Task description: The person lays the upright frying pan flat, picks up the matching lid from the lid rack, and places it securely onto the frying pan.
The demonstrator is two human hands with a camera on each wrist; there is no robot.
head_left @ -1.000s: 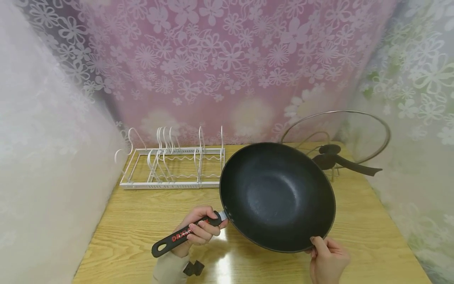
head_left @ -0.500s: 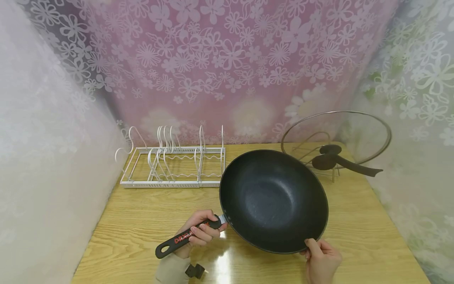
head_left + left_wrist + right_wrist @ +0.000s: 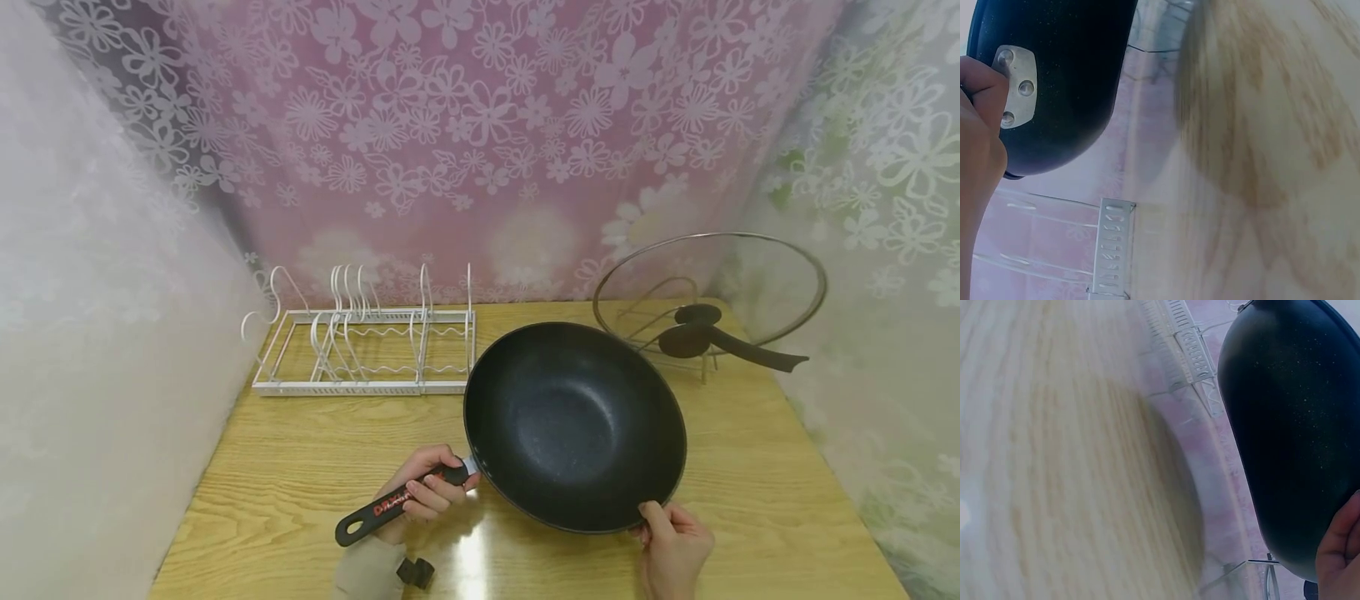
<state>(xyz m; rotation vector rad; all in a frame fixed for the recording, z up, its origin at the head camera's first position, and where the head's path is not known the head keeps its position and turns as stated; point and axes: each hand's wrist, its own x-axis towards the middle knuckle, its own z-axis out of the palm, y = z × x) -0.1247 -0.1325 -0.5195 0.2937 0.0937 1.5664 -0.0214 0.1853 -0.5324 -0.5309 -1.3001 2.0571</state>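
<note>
A black wok (image 3: 570, 425) is held up over the table between both hands, its hollow tilted toward the head camera. My left hand (image 3: 431, 487) grips the black handle (image 3: 367, 518) with red lettering, close to the metal neck. On the near right, my right hand (image 3: 675, 542) pinches the rim between thumb and fingers. The left wrist view shows the riveted metal bracket (image 3: 1017, 87) joining handle and wok. Seen from the right wrist, the dark speckled underside (image 3: 1291, 425) stands apart from the wood, and the right fingers (image 3: 1341, 537) lie against it.
Behind the left hand stands a white wire rack (image 3: 367, 388) with upright dividers. At the back right, a glass lid (image 3: 750, 287) with a metal rim and black knob leans in a wire stand (image 3: 703, 367). The wooden table (image 3: 285, 475) is bounded by flowered curtains (image 3: 480, 125).
The wok has come down and slightly left, nearer the person. The right hand has moved left with the rim; the left hand has shifted slightly right and down. More of the lid shows now.
</note>
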